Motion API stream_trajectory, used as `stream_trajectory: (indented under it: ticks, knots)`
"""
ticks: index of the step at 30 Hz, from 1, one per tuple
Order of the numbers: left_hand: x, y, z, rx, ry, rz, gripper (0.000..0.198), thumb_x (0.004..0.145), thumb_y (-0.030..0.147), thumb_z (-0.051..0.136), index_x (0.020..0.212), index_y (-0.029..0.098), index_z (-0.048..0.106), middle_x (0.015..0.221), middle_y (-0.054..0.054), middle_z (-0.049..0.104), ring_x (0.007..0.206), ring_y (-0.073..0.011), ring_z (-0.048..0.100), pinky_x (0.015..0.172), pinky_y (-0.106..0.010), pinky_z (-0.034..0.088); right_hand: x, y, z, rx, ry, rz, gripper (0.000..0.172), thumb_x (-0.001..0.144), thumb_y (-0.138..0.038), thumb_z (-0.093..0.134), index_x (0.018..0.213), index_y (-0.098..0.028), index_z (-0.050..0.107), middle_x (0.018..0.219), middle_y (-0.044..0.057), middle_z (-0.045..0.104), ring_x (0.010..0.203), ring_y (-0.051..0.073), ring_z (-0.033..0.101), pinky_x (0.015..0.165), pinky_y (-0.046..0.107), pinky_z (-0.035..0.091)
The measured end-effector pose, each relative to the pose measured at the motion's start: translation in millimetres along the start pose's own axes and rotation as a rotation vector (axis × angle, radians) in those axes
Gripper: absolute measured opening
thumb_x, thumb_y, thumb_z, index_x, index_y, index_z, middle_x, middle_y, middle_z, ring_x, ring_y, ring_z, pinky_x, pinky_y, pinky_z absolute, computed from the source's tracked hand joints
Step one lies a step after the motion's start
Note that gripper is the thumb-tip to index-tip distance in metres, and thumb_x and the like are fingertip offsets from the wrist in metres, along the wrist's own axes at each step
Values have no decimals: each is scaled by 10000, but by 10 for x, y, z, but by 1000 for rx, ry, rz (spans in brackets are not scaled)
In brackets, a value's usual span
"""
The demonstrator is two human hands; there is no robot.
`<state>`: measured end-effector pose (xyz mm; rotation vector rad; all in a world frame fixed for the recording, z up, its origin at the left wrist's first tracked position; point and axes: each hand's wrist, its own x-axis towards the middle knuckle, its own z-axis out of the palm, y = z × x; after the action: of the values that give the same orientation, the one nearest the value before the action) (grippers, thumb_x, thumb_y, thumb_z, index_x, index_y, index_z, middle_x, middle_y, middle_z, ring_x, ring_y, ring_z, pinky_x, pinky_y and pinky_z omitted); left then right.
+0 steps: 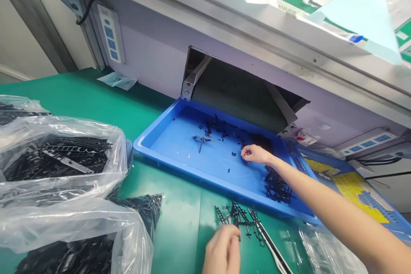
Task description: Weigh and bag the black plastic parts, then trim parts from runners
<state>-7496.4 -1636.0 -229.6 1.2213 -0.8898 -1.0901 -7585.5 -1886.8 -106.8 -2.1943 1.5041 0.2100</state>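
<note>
My right hand [255,154] reaches over the blue tray [192,171] with thumb and fingers pinched together. Whatever lies between those fingertips is too small or hidden to make out. Small black plastic parts [233,154] lie on the tray floor close by, and a branched black piece [202,139] sits further left. At the bottom, my left hand [223,248] is closed, its fingers curled at the edge of black plastic runners [239,216] on the green table [180,218]. What it grips is hidden. White-handled tweezers [269,242] lie right of the runners.
Clear plastic bags [118,154] full of black parts stand at left. A conveyor belt [231,90] ends above the tray's far side. More black runners [278,186] are heaped in the tray's right corner. Clear plastic packaging [330,248] lies lower right. A metal shelf beam [224,21] crosses above.
</note>
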Motion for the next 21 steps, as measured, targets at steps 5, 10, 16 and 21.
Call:
stream_trajectory:
  ticks: [5, 10, 16, 21]
  knots:
    - [243, 172, -121, -619, 17, -468, 417, 692, 587, 530, 824, 194, 487, 650, 17, 479, 370, -51, 357, 260, -141, 163, -540, -505, 72, 157, -201, -199, 128, 673, -166, 505, 758, -133, 595, 638, -2, 554, 573, 97, 523, 566, 197, 441]
    - [326, 207, -174, -963, 1, -618, 478, 648, 578, 552, 895, 177, 470, 680, 4, 539, 360, -60, 409, 234, -129, 157, -1070, -976, 492, -12, -352, -599, 203, 684, -174, 598, 882, -189, 643, 905, 48, 554, 699, 103, 544, 658, 183, 452]
    - [298, 279, -179, -928, 5, -608, 437, 596, 534, 654, 674, 156, 450, 510, 52, 468, 294, -5, 287, 274, -115, 82, -408, -634, 114, 34, -9, -116, 109, 769, -222, 553, 699, -182, 626, 669, -13, 597, 637, 97, 565, 677, 190, 445]
    - [289, 278, -135, -866, -9, -548, 435, 637, 548, 618, 632, 139, 472, 502, 50, 450, 297, 9, 243, 296, -128, 59, 374, -3, -223, 11, 150, 243, 82, 765, -102, 526, 790, -120, 602, 567, -3, 554, 478, 84, 517, 564, 223, 462]
